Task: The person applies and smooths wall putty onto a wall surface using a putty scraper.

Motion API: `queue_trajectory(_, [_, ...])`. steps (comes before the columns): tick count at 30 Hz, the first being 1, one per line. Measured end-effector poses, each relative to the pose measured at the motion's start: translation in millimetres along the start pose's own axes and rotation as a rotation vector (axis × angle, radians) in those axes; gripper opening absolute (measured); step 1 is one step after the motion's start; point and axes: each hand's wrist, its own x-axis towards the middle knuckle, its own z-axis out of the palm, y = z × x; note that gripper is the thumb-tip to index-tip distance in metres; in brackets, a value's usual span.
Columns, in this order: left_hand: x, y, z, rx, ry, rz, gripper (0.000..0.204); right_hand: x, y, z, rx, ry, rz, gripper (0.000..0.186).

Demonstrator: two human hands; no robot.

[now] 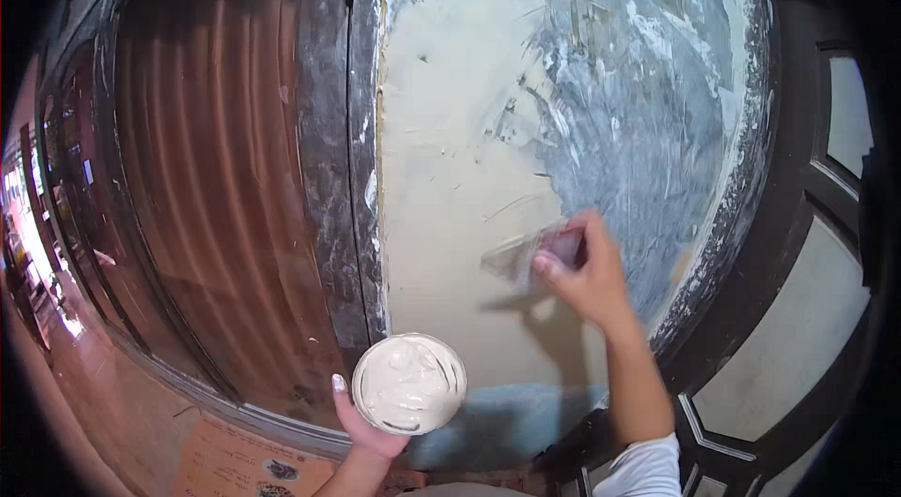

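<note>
My left hand (377,441) is closed round a round tub (359,403) from below, its thumb up along the left side. Smooth cream putty (409,382) fills the tub, streaked on top. In my right hand (593,276) is a flat scraper (514,259), pinched between thumb and fingers and slightly blurred; its blade points left and lies close to the wall, though whether it touches cannot be seen. Behind it, a cream coat (441,206) covers the left part of the wall panel. The right part is a bare grey surface (629,112) with white smears.
A dark wooden post (328,140) borders the panel on the left, beside a glazed door with a brown curtain (211,122) behind it. Dark panelled woodwork (798,244) stands to the right. An orange printed sheet (239,461) lies at the lower left.
</note>
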Motion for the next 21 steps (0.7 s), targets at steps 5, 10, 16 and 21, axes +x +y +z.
queue_trajectory(5, [-3, 10, -7, -0.003, -0.048, -0.034, 0.093, 113, -65, -15, -0.192, 0.130, -0.265, 0.043])
queue_trajectory(10, [1, 19, -16, 0.045, -0.025, -0.074, 0.094, 200, -106, -3, -0.473, 0.133, -0.333, 0.053])
queue_trajectory(16, [1, 37, -37, 0.026, 0.030, -0.085, 0.094, 251, -127, 16, -0.731, 0.178, -0.407, 0.060])
queue_trajectory(21, [5, 52, -44, 0.082, 0.037, -0.061, 0.095, 265, -135, 7, -0.769, 0.276, -0.401, 0.057])
